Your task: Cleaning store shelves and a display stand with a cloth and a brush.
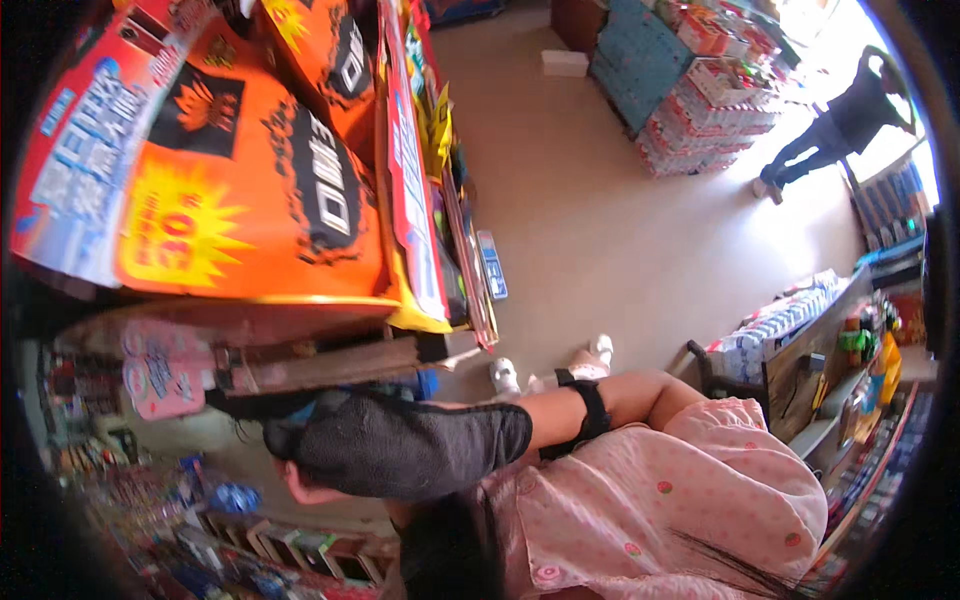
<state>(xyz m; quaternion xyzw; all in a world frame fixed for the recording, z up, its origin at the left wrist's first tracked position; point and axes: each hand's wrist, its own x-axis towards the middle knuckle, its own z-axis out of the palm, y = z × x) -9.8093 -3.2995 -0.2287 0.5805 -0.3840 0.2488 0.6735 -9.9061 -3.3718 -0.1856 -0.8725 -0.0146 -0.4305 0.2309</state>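
Observation:
My right forearm, with a black strap round it, crosses in front of my pink strawberry-print garment (640,490) towards the left. My right hand (380,445) is covered by a dark grey knitted glove, its end rounded, and its fingers cannot be made out. Just below it shows a bit of bare skin, seemingly my left hand (305,487), mostly hidden behind the glove. Whether either hand holds anything is hidden. Nearest above them is a shelf edge (320,370) with a pink card (165,368) hanging from it. Large orange packages (260,180) stand over that shelf.
A red, white and blue carton (85,170) borders the packages. Stacked boxes (710,110) stand across the floor (570,200), with a person (840,125) beyond them. A wooden rack (810,380) of goods is at right. More goods (235,497) fill the lower left.

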